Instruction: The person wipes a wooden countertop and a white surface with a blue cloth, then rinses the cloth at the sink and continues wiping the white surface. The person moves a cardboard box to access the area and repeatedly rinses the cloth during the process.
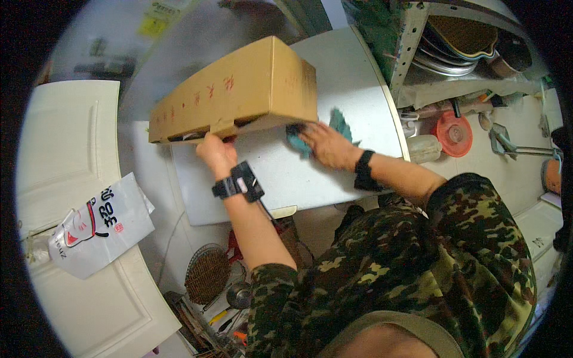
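My left hand point(218, 154) grips the lower edge of a long cardboard box point(233, 87) and holds it tilted over a white tabletop point(277, 179). Red writing runs along the box's side. Dark gaps show at the flap beside my fingers; what the box holds cannot be told. To the right, near the box's lower corner, my right hand point(331, 145) presses on a crumpled green-blue cloth point(341, 125) lying on the tabletop. Part of the cloth shows on either side of that hand. Each wrist wears a black band.
A white panelled door point(71, 147) with a printed plastic bag point(107, 228) stands at left. At upper right, a metal shelf point(407, 44) bears stacked pans point(447, 62). Below it are a red lid point(453, 134) and a plastic container point(423, 148). A woven basket point(208, 275) is under the table's near side.
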### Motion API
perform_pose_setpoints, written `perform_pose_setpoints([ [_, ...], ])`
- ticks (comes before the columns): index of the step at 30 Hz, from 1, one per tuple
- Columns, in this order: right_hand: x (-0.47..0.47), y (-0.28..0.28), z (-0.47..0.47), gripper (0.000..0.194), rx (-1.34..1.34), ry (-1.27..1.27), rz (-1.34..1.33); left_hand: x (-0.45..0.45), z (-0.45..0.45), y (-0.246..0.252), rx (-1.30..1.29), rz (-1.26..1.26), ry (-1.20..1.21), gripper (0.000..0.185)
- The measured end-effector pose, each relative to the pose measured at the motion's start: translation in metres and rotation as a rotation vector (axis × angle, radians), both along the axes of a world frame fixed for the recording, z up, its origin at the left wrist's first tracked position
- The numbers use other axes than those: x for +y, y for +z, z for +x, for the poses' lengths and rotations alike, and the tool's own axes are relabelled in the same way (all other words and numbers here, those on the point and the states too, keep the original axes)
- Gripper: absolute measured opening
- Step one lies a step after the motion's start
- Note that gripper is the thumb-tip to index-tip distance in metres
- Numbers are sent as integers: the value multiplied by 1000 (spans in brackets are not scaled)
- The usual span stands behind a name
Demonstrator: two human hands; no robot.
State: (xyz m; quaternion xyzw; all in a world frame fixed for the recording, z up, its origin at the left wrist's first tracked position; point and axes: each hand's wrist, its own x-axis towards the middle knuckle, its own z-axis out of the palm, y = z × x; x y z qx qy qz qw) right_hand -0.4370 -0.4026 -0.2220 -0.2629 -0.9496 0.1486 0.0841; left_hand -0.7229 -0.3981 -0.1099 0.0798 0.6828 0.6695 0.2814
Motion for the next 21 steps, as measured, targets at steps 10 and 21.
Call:
perform_pose_setpoints([
  [10, 45, 33, 104, 56, -119, -177, 3, 76, 44, -13, 63, -87, 176, 29],
  [21, -6, 28, 19, 52, -74, 35, 28, 119, 50, -13, -75, -15, 150, 39],
])
